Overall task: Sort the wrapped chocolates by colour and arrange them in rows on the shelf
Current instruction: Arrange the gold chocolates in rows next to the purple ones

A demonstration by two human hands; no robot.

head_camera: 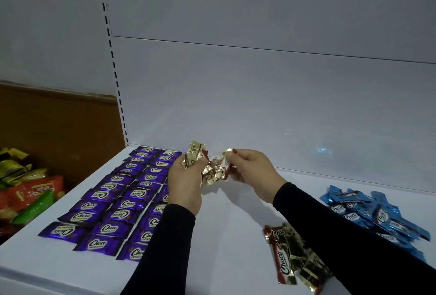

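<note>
Purple wrapped chocolates (113, 209) lie in three neat rows on the left of the white shelf (226, 235). My left hand (186, 181) grips a bunch of gold wrapped chocolates (195, 158) above the shelf's middle. My right hand (252, 167) pinches one gold chocolate (226, 160) beside that bunch. More gold wrappers (213, 174) hang between the two hands. A loose pile of gold and red chocolates (292, 259) lies at the front right, partly under my right sleeve. A heap of blue chocolates (368, 214) sits at the far right.
Left of the shelf, a lower bin holds snack bags (26, 188) in red, green and yellow against a brown board (59, 125). The white back panel (259, 94) rises behind the shelf, with a slotted upright (113, 63) at its left.
</note>
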